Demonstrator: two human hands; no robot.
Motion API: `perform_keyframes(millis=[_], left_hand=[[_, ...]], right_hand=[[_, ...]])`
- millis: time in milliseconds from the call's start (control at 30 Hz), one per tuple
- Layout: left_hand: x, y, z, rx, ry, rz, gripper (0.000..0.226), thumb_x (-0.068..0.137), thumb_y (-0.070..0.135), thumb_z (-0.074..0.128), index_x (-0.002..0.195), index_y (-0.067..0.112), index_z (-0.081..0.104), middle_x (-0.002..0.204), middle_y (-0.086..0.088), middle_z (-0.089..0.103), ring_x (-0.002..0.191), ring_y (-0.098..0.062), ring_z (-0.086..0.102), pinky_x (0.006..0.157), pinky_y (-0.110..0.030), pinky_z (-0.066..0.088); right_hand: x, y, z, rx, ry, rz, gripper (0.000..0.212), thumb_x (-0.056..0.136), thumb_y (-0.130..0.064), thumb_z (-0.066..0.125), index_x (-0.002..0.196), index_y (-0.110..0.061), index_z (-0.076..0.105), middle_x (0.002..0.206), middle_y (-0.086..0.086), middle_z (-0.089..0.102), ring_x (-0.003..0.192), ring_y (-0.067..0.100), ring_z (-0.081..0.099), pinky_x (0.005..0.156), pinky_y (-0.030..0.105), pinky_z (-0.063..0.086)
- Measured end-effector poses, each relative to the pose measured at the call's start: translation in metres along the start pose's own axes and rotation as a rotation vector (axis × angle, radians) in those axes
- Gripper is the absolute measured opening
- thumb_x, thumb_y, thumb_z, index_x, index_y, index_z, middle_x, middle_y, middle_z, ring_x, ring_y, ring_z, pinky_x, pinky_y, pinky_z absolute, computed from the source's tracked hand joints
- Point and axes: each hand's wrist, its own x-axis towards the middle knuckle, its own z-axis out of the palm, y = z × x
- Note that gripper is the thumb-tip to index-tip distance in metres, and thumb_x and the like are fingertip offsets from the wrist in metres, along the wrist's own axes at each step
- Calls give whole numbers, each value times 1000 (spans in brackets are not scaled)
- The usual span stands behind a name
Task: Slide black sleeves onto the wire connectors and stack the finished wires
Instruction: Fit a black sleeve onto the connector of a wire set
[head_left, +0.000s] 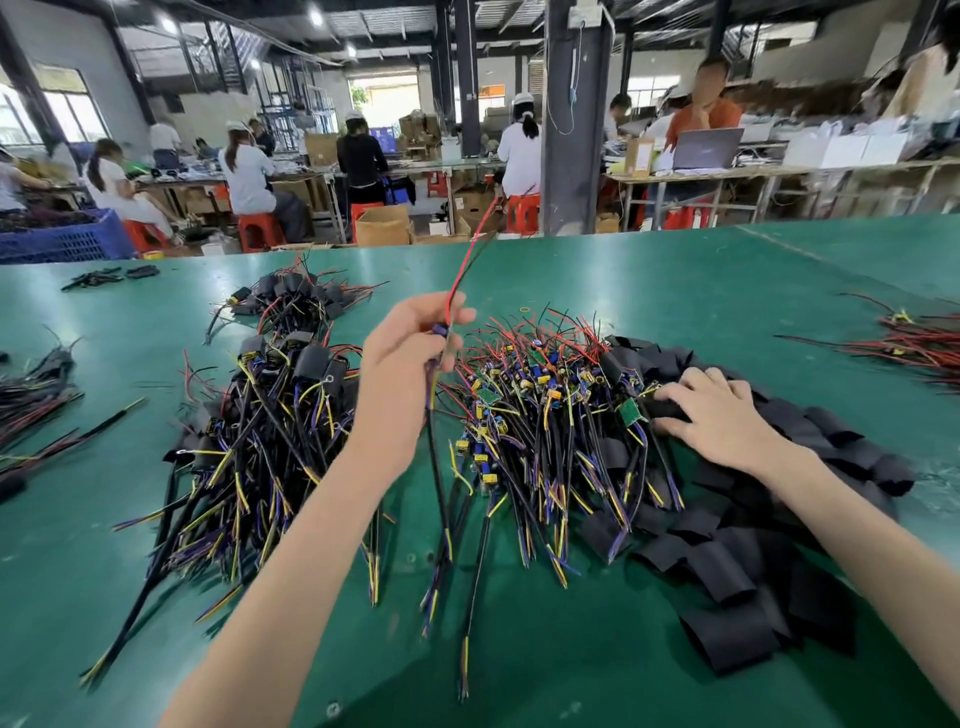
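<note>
My left hand (410, 345) is raised above the green table, pinching one bare wire assembly (460, 280) at its small blue component; its red and black leads rise up and its black cable hangs down. My right hand (714, 413) lies on the heap of flat black sleeves (727, 561) at the right, fingers closing on one black sleeve (667, 408). Between the hands spreads a pile of unsleeved wires (545, 410) with small circuit boards. Left of centre lies the stack of sleeved wires (260, 431).
A second sleeved bundle (296, 301) sits further back. More wire bundles lie at the left edge (31, 405) and the far right (919, 343). A blue crate (67, 239) stands beyond the table's (675, 291) far-left edge. Several seated people work at benches behind.
</note>
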Motion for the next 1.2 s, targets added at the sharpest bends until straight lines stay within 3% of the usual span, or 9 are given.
perform_keyframes(millis=[167,333,467,567,633,733,867,1033,1200], left_hand=[[-16,18,-5,364,-25,149,22,89,18,42,91,18,64,79,7,67,63,3,48,59,-14,35],[-24,41,-9,472,45,444,22,98,22,43,92,27,64,77,15,64,61,2,44,60,-21,33],[-17,53,-18,726,23,635,21,98,23,45,92,22,65,81,12,62,73,3,54,68,-15,40],[-16,32,-19,1017,-159,569,23,95,20,49,87,12,69,84,5,62,82,-14,58,76,-25,43],[-21,12,-18,1111,-250,490,24,92,19,50,87,8,70,85,-1,65,85,-24,60,78,-32,44],[-27,-9,-18,1157,-292,430,24,92,21,50,90,8,71,88,-3,65,89,-25,60,79,-34,47],[-29,-18,-13,1151,-281,428,27,93,25,48,92,8,69,87,-1,62,88,-22,56,74,-39,50],[-31,-21,-13,1139,-190,462,38,94,34,41,92,7,68,86,0,60,88,-15,50,69,-29,47],[-31,-28,-13,1159,-198,467,33,96,31,45,92,8,68,84,1,59,84,-19,54,74,-34,47]], right_hand=[[-6,6,-23,-131,-32,73,52,90,-54,47,125,-18,52,120,5,46,121,24,35,99,41,29],[-13,2,-59,303,255,136,48,88,-39,58,113,2,59,105,19,53,106,35,48,92,40,36],[-23,-27,-73,489,364,37,40,80,-35,70,103,-3,63,93,13,59,89,27,56,85,37,42],[-29,-47,-73,576,383,-88,34,73,-28,78,97,-6,66,86,9,61,78,25,58,78,32,45],[-31,-54,-70,567,387,-160,32,72,-28,79,95,-8,66,81,4,58,72,21,54,72,22,38],[-33,-59,-65,553,392,-226,32,72,-30,77,94,-8,67,79,-3,54,70,10,46,70,13,32],[-35,-60,-63,558,375,-240,35,71,-33,76,92,-7,67,79,-1,54,70,13,48,69,17,34],[-36,-61,-61,543,352,-255,33,71,-33,77,92,-9,68,79,-6,51,69,11,47,69,16,34],[-38,-66,-65,560,371,-277,42,70,-41,70,93,-6,68,80,1,57,70,18,51,71,27,42]])
